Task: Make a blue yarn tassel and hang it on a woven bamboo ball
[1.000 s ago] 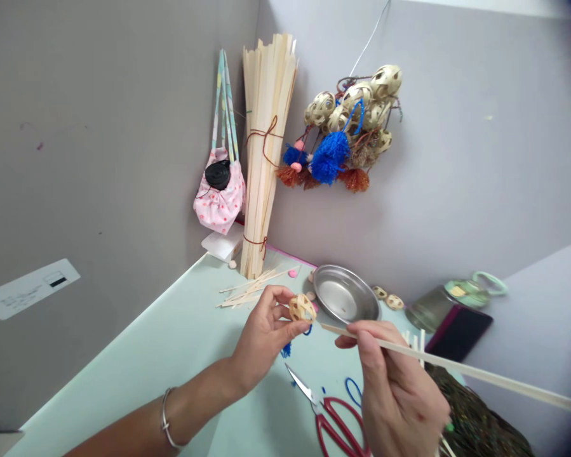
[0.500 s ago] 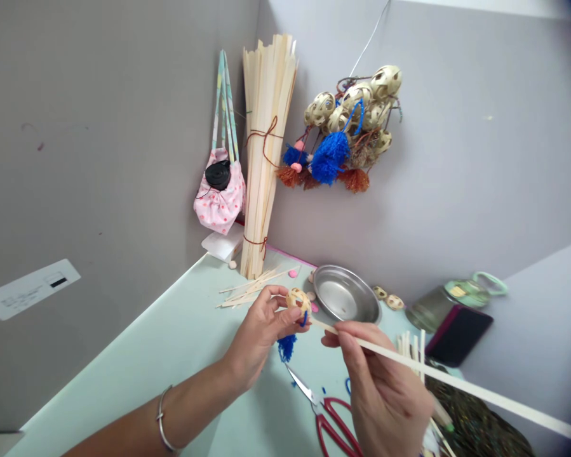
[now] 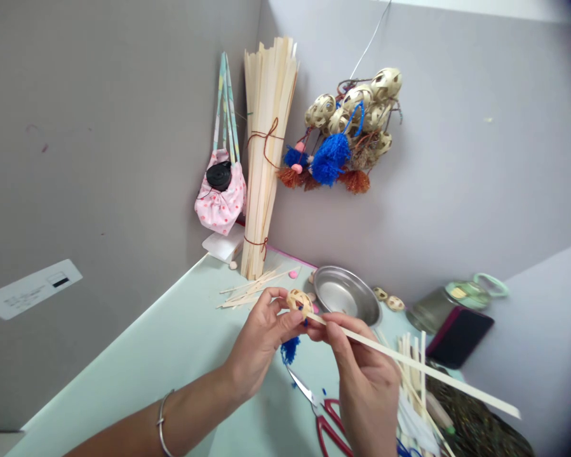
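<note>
Between its thumb and fingers, my left hand (image 3: 263,333) holds a small woven bamboo ball (image 3: 299,301) with gaps in its weave. A blue tassel (image 3: 289,349) hangs below the ball. My right hand (image 3: 364,368) pinches a long, flat bamboo strip (image 3: 418,367) close to the ball. One end of the strip meets the ball's lower right side; whether it is threaded in, I cannot tell. The other end sticks out freely to the right. Beneath the hands lie scissors (image 3: 330,424) with red handles, partly covered by my right hand.
A steel bowl (image 3: 347,295) stands behind the hands. Thin sticks (image 3: 251,289) lie on the table's left. A tied bundle of strips (image 3: 268,158) leans in the corner beside a pink pouch (image 3: 221,197). Woven balls with tassels (image 3: 347,127) hang on the wall. A phone (image 3: 461,336) leans on a jar (image 3: 430,311).
My right hand has moved left along with the strip, up close to the ball. The strip's far end has come in from the right edge. My left hand stays nearly still.
</note>
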Demonstrator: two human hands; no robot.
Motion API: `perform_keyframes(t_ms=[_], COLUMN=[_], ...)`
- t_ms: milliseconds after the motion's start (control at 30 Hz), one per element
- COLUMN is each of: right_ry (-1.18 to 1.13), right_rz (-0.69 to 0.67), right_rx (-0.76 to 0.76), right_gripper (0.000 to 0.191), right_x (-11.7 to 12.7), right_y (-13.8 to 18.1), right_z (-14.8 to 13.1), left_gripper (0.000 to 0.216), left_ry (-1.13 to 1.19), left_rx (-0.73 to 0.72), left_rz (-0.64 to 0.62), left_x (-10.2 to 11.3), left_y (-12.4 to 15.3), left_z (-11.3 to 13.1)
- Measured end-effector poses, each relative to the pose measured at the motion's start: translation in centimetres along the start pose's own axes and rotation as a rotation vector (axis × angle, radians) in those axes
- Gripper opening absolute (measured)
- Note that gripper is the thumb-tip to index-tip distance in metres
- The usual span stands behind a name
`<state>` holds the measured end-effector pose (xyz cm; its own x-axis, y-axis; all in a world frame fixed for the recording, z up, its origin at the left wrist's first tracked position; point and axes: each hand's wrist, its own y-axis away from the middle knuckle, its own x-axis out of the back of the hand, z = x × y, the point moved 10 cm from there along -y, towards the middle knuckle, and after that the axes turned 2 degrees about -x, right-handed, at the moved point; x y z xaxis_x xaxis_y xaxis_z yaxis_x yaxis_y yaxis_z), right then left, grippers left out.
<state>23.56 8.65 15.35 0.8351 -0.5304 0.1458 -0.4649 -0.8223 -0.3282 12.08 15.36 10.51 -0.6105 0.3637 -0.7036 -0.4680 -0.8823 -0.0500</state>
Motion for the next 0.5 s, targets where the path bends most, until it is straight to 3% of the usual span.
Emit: perform_keyframes(t_ms=[167,500], right_ry=[-0.337,-0.460], right_rz=[-0.050,-0.026], right_rx=[-0.233,-0.270], right_gripper=[0.024,0.016], right_x=[-1.6,-1.9], right_y=[-0.1,0.1], right_z=[3.2,4.1], left_gripper=[0.031,0.026], left_ry=[-0.043,-0.177], left_rx=[-0.017,-0.060], left_rz=[0.025,0.035], left_x=[0.5,1.3], left_y=[-0.2,-0.4], left_z=[0.2,0.4])
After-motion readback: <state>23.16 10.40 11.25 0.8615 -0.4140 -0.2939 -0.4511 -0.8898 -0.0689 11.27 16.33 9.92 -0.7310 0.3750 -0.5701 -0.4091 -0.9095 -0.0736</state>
